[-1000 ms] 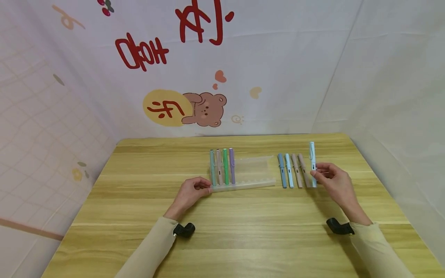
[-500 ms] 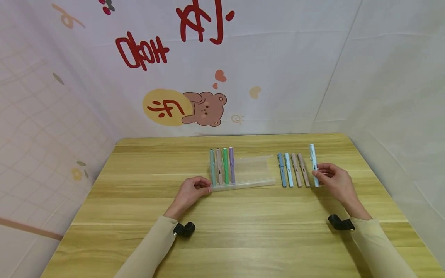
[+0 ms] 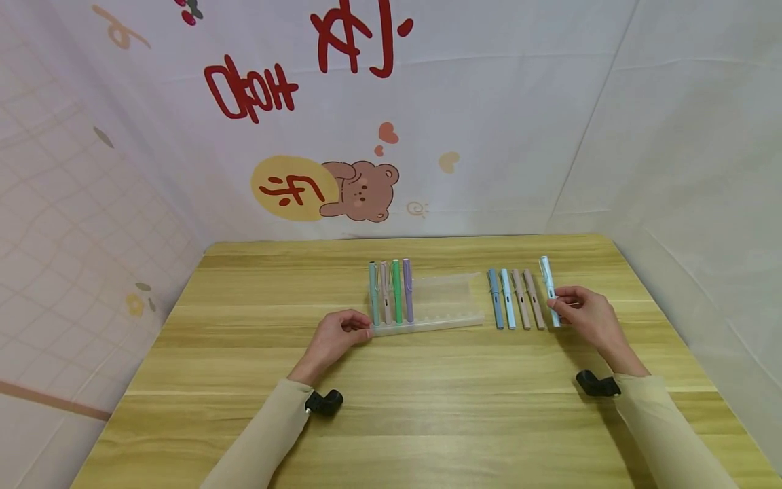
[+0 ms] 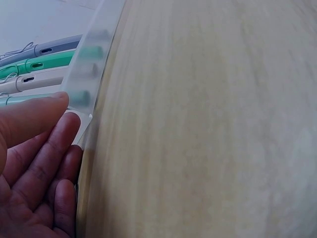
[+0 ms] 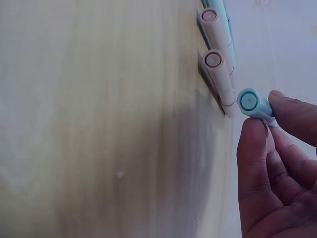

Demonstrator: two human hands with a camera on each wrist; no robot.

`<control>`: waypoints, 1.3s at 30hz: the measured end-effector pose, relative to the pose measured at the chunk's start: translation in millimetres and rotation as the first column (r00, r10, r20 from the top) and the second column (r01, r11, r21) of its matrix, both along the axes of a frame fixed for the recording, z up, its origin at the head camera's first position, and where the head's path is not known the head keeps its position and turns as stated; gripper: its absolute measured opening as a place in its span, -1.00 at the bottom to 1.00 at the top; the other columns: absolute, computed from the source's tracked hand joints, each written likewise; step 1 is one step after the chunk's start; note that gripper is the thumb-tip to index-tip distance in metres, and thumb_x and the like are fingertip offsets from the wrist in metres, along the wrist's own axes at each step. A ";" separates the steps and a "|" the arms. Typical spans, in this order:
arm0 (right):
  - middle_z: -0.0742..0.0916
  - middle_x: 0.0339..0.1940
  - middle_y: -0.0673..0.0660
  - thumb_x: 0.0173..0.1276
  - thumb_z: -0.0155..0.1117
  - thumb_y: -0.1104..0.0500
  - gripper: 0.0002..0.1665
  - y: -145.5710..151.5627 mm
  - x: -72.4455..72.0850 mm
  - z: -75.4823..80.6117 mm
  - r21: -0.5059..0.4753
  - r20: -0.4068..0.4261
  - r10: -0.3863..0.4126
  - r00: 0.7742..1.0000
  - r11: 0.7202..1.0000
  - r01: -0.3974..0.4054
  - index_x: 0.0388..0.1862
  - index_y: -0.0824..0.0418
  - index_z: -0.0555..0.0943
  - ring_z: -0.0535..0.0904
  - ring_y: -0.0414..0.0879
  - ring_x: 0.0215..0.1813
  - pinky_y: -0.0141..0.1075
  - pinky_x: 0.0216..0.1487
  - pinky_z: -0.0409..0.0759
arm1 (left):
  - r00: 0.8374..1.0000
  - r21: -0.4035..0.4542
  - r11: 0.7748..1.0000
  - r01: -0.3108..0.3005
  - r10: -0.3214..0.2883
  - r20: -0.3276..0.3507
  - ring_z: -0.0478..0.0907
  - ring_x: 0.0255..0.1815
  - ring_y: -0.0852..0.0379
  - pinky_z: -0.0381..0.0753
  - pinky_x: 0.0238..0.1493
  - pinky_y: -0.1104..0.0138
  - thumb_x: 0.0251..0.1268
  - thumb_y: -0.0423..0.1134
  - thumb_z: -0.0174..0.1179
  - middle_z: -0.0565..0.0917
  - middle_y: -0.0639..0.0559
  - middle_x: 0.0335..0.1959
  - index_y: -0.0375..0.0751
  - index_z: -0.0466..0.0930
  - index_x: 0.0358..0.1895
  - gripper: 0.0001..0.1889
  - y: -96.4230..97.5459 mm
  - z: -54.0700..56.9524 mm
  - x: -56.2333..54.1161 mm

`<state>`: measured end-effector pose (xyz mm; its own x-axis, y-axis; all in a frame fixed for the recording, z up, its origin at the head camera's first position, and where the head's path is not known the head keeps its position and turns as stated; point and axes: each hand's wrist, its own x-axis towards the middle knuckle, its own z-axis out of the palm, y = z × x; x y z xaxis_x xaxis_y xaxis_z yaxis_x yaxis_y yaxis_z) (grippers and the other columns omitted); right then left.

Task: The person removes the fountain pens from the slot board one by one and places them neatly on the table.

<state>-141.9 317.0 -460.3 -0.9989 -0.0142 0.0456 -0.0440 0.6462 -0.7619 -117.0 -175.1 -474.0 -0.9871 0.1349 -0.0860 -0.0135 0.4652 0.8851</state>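
Observation:
My right hand [image 3: 586, 318] pinches a light blue pen [image 3: 546, 277] between thumb and fingers, right of a row of pens. In the right wrist view, the end of that light blue pen [image 5: 249, 101] faces the camera, apart from a brown pen [image 5: 218, 74]. My left hand [image 3: 334, 341] pinches the left end of a clear plastic pen rack [image 3: 440, 324]. A teal pen [image 3: 374, 292], a pale brownish pen [image 3: 385, 292], a green pen [image 3: 397, 292] and a purple pen [image 3: 408, 292] sit side by side in the rack's left part.
Between rack and right hand lie a dark blue pen [image 3: 495, 299], another light blue pen [image 3: 508, 299] and two brown pens [image 3: 520, 299], roughly parallel. All rest on a wooden table [image 3: 440, 407]. A printed white cloth [image 3: 489, 122] hangs behind the table's back edge.
My right hand's light blue pen has come down slightly, and its upper end now leans left toward the row. The left hand and the rack stay as they were.

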 end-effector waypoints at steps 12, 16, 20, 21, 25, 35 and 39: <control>0.75 -0.04 0.38 0.57 0.25 -0.02 -0.42 4.4 -8.6 -4.6 0.081 0.069 0.013 0.998 0.996 -0.019 0.24 0.47 0.56 0.72 -0.12 -0.31 -0.34 -0.29 0.63 | 1.000 0.017 1.000 -0.011 0.011 0.014 0.60 -0.21 0.13 0.53 -0.09 0.24 0.29 -0.31 0.43 0.75 0.05 -0.22 -0.19 0.76 -0.12 -0.86 -0.2 0.5 0.0; 0.74 -0.01 0.42 0.57 0.25 -0.02 -0.40 5.5 -11.1 -6.1 0.070 0.104 0.022 0.994 0.997 -0.029 0.24 0.49 0.55 0.73 -0.12 -0.31 -0.33 -0.28 0.66 | 1.000 0.014 1.000 -0.011 0.011 0.020 0.61 -0.21 0.13 0.54 -0.08 0.24 0.29 -0.31 0.43 0.76 0.06 -0.22 -0.19 0.76 -0.12 -0.86 -0.2 1.3 0.8; 0.73 0.02 0.43 0.57 0.26 -0.03 -0.39 5.1 -12.1 -6.5 0.057 0.146 0.024 0.989 0.998 -0.033 0.24 0.50 0.53 0.74 -0.11 -0.28 -0.32 -0.28 0.68 | 1.000 0.018 1.000 -0.009 0.008 0.025 0.61 -0.21 0.13 0.54 -0.09 0.24 0.29 -0.31 0.43 0.76 0.06 -0.21 -0.20 0.76 -0.11 -0.85 -0.3 1.6 1.2; 0.73 0.01 0.43 0.57 0.25 -0.03 -0.38 5.2 -12.3 -6.8 0.054 0.154 0.026 0.988 0.998 -0.035 0.25 0.51 0.53 0.74 -0.10 -0.28 -0.32 -0.28 0.68 | 1.000 0.019 1.000 -0.008 0.008 0.026 0.61 -0.21 0.13 0.54 -0.09 0.24 0.29 -0.31 0.43 0.76 0.06 -0.21 -0.20 0.76 -0.11 -0.85 -0.3 1.5 1.2; 0.73 -0.01 0.43 0.57 0.26 -0.01 -0.39 4.9 -13.4 -6.8 0.050 0.172 0.026 0.985 0.998 -0.036 0.25 0.53 0.52 0.73 -0.08 -0.27 -0.31 -0.29 0.68 | 1.000 0.020 1.000 -0.008 0.008 0.027 0.61 -0.21 0.13 0.54 -0.09 0.24 0.29 -0.31 0.43 0.75 0.06 -0.21 -0.20 0.76 -0.11 -0.85 0.0 1.2 1.1; 0.73 -0.01 0.41 0.56 0.29 0.00 -0.38 4.1 -15.4 -5.4 0.060 0.204 0.026 0.979 0.997 -0.040 0.25 0.52 0.51 0.75 -0.04 -0.25 -0.30 -0.28 0.69 | 1.000 0.010 1.000 -0.009 0.009 0.018 0.61 -0.22 0.14 0.54 -0.10 0.25 0.29 -0.32 0.43 0.76 0.06 -0.22 -0.21 0.76 -0.11 -0.85 0.9 1.5 1.0; 0.74 -0.02 0.40 0.54 0.30 -0.01 -0.38 3.9 -15.4 -4.6 0.066 0.211 0.027 0.977 0.997 -0.042 0.24 0.52 0.52 0.74 -0.06 -0.26 -0.30 -0.28 0.69 | 1.000 0.009 1.000 -0.009 0.008 0.019 0.61 -0.22 0.14 0.54 -0.09 0.25 0.29 -0.32 0.43 0.76 0.06 -0.22 -0.20 0.76 -0.11 -0.85 1.2 1.4 0.5</control>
